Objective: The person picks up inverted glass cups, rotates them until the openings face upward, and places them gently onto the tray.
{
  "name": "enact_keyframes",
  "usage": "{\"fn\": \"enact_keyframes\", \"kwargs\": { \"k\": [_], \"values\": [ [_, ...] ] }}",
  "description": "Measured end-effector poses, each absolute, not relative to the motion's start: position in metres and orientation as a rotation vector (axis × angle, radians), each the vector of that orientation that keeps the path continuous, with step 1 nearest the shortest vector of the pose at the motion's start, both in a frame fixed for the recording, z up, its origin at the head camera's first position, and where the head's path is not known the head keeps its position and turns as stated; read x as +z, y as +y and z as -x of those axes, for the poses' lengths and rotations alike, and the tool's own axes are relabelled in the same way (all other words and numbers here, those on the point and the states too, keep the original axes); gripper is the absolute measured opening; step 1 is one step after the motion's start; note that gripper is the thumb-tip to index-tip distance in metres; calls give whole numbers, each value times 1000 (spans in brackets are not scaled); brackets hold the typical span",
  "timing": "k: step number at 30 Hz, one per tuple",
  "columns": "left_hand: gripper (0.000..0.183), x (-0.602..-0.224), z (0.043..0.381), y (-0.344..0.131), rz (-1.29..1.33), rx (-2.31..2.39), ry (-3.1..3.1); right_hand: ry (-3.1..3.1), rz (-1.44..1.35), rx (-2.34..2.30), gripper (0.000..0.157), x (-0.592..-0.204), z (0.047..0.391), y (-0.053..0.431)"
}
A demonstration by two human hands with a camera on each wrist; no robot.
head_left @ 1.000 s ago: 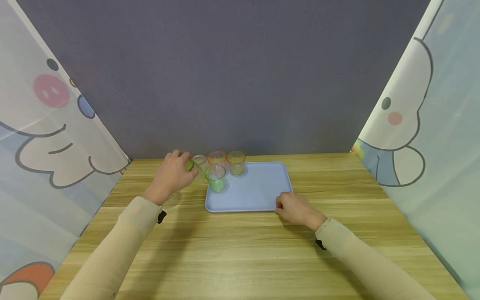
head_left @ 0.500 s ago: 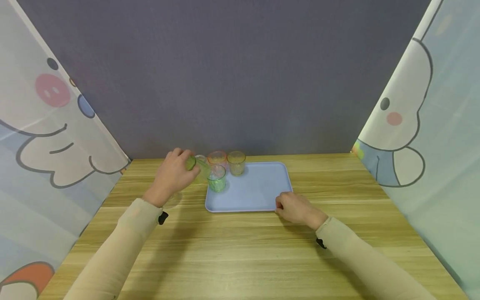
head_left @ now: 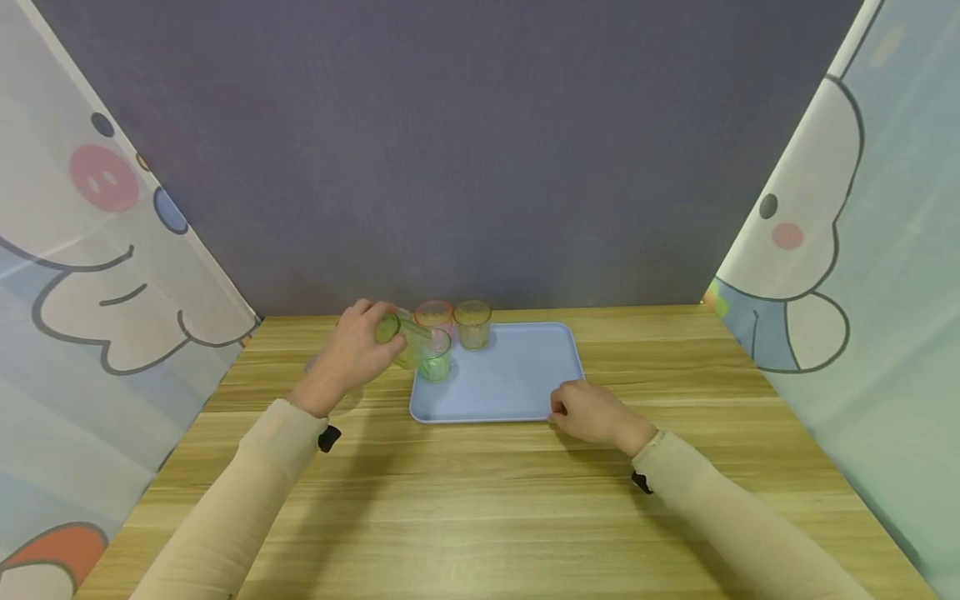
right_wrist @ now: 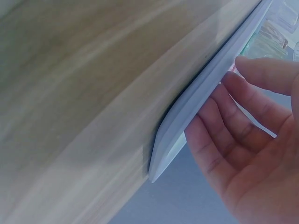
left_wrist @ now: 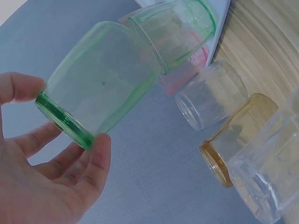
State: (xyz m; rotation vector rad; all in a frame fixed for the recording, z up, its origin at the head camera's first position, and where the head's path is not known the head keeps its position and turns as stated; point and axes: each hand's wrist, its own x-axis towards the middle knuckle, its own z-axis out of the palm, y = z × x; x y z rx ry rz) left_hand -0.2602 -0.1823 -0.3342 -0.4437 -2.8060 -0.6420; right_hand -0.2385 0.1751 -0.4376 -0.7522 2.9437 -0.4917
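Right hand [head_left: 592, 414] touches a blue tray [head_left: 517, 375] at its near right corner; whether pinching, cannot tell. Left hand [head_left: 356, 346] pinches a tilted green glass [left_wrist: 105, 79] by its base, close to the tray's upright green glass [head_left: 435, 368]. Behind: pink glass [head_left: 433, 313], yellow glass [head_left: 472, 327].

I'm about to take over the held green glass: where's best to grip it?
Likely the side walls of the held green glass, coming from the person's side: the left hand pinches its thick base, and its mouth end sits close to another green glass.
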Motion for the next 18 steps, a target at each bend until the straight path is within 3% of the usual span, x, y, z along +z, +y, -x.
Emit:
{"fn": "enact_keyframes", "kwargs": {
  "k": [18],
  "values": [
    [43,-341,255,-174,473,-869,-2755,2998,794,-696,6,-434,242,171]
  ]
}}
